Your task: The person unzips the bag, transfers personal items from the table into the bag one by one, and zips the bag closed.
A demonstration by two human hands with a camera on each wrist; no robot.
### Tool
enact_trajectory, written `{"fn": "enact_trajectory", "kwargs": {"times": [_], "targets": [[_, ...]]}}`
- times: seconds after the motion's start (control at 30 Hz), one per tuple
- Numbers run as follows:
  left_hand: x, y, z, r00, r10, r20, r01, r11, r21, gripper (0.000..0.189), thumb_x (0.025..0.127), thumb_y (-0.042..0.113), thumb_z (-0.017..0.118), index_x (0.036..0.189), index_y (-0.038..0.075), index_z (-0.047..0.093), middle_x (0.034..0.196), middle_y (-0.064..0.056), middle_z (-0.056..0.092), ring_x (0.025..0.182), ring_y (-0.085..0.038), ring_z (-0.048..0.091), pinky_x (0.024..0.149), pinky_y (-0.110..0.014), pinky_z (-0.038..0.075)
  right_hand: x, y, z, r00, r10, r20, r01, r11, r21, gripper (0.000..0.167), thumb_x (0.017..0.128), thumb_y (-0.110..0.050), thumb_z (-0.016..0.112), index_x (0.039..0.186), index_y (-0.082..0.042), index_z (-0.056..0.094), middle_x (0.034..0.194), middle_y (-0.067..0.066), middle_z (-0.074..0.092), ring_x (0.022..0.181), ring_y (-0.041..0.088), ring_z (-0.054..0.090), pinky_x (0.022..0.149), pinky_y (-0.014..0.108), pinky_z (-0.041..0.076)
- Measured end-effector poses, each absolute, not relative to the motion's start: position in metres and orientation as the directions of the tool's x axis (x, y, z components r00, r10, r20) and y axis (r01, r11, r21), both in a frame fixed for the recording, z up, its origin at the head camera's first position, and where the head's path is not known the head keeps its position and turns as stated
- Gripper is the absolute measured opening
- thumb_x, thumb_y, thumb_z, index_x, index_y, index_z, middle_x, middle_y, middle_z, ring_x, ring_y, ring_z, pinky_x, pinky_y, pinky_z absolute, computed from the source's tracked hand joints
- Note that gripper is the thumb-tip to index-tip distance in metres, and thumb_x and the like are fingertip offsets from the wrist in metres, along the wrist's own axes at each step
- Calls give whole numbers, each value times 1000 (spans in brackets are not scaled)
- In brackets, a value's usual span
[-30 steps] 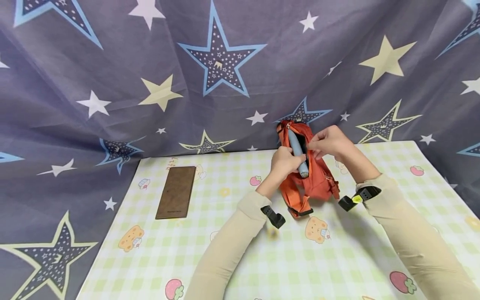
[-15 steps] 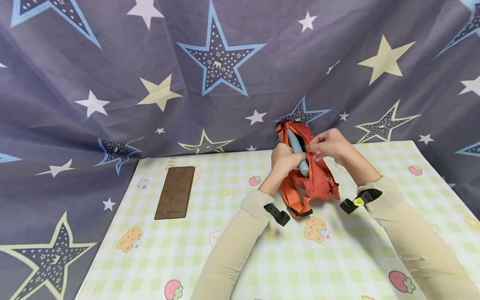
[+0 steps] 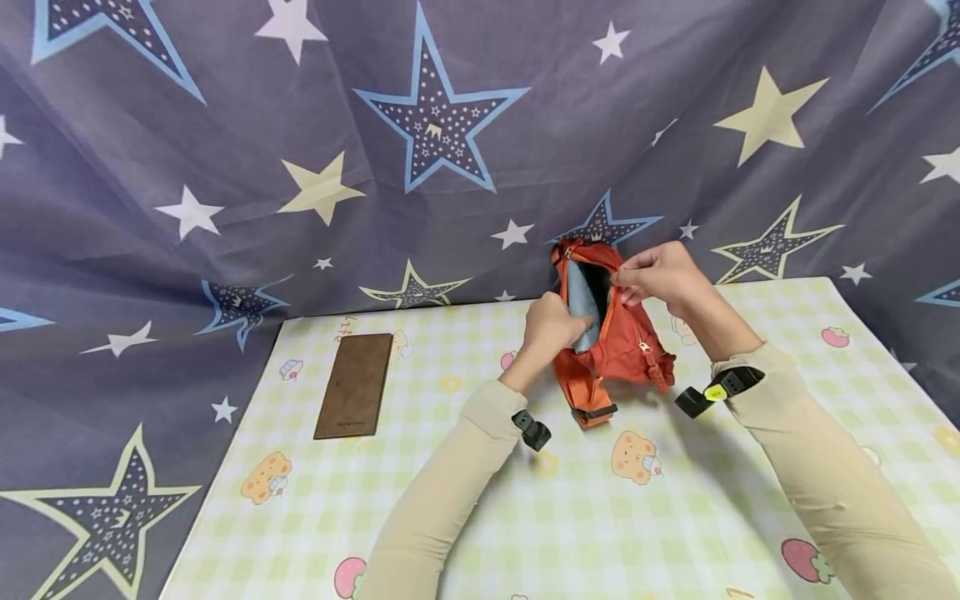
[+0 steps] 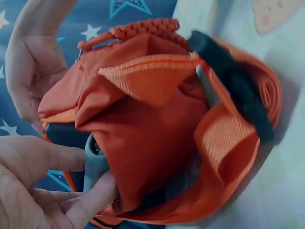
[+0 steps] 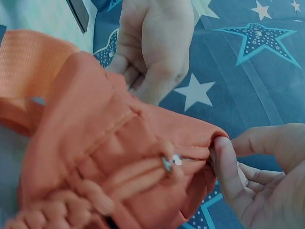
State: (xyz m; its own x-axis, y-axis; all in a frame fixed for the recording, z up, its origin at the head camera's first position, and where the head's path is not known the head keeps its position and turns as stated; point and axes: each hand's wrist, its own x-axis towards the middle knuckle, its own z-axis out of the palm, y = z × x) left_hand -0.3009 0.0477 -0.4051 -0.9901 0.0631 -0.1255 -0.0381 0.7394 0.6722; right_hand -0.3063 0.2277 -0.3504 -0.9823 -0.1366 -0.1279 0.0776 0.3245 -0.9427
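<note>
An orange-red waist bag (image 3: pixel 633 350) stands at the back of the table, its zipped mouth spread wide over a dark inside. Within the mouth lies a blue-grey, tube-like item (image 3: pixel 581 293); its exact kind is unclear. My left hand (image 3: pixel 549 329) is at the bag's left side. In the left wrist view its thumb and fingers pinch the end of the blue-grey item (image 4: pixel 95 167). With thumb and fingertips, my right hand (image 3: pixel 663 273) pinches the right edge of the bag's mouth. The right wrist view shows that fabric edge between the right hand's thumb and fingers (image 5: pixel 226 164).
A flat brown wallet-like rectangle (image 3: pixel 354 385) lies on the left of the table. The bag's orange strap with a dark buckle (image 3: pixel 594 412) hangs toward the front. Behind the checked tablecloth (image 3: pixel 465 467) rises a star-patterned curtain (image 3: pixel 247 150).
My left hand has shifted slightly left, and the blue-grey item sits deeper and further left in the bag. The bag's mouth is spread wider, with its front turned more toward me.
</note>
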Motion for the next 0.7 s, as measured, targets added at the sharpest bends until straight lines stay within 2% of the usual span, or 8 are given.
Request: {"fn": "enact_trajectory", "kwargs": {"times": [0.13,0.3,0.4,0.47,0.57,0.7], "targets": [[-300,48,-401,-988,94,-119,-12,735,678,42,90,29,78,58,10,59,47,0,52,47,-16,55,46,-24,39,-306,234,-353,-984,-122,-132,91,294,-952,22,96,-5,64,104,14,71,65,-3,73,56,8,68,59,26,61],[-298,61,-394,-993,100,-57,35,736,676,26,89,25,78,80,3,69,64,-7,67,53,-17,62,46,-22,43,-305,234,-359,-985,-124,-120,81,280,-957,21,98,-7,65,103,13,68,65,-7,72,56,6,67,59,25,60],[-296,69,-393,-991,132,-18,90,761,643,23,90,21,74,76,5,67,66,-7,67,52,-16,59,44,-21,40,-303,230,-360,-985,-133,-108,64,301,-951,24,98,-7,65,105,15,66,65,-8,71,56,6,66,59,26,61],[-296,71,-393,-988,152,-20,112,803,585,29,93,23,71,68,8,64,61,-4,62,51,-15,56,43,-22,38,-302,227,-360,-986,-134,-101,55,311,-949,25,98,-7,64,106,17,65,65,-9,71,56,6,66,60,26,61],[-296,71,-392,-984,159,-78,104,875,472,41,99,34,66,64,12,63,57,-1,57,50,-15,56,42,-23,38,-301,226,-357,-987,-129,-99,55,311,-949,26,98,-7,64,108,17,64,67,-8,70,57,6,66,60,26,61],[-296,71,-388,-973,179,-146,136,955,264,45,102,49,58,76,16,72,66,0,62,57,-16,62,45,-25,43,-300,226,-353,-985,-132,-108,60,323,-945,28,99,-7,63,111,19,63,68,-7,71,57,7,67,61,27,62]]}}
